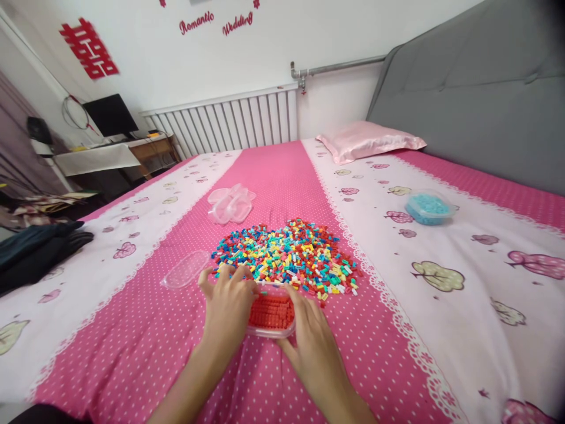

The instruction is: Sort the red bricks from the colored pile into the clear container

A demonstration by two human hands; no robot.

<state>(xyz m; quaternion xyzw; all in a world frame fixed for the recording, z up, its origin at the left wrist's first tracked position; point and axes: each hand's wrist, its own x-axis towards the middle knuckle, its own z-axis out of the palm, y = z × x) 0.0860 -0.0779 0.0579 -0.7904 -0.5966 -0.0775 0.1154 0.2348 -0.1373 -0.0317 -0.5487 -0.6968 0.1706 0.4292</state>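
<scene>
Flanking the container (270, 334), hands (229, 303) (312, 325) curved.

On the white wall (247, 65), well beyond and above our left hand (227, 301), we read “Romantic” (196, 23) in red letters and, just right of it, “Wedding” (237, 24). Farther left of that hand, the wall bears a red 囍 sign (89, 49).

We see a white wall (265, 59) with red lettering (238, 25) and a red emblem (89, 48); below them runs a pale slatted radiator (229, 122), a grey pipe (344, 68) beside it; at left we find a desk (152, 148) bearing a dark monitor (111, 115), near a mauve curtain (13, 123); at right a grey headboard (477, 88) backs a pink-and-white bed (278, 176) with a pink pillow (371, 141); the light is bright.
</scene>
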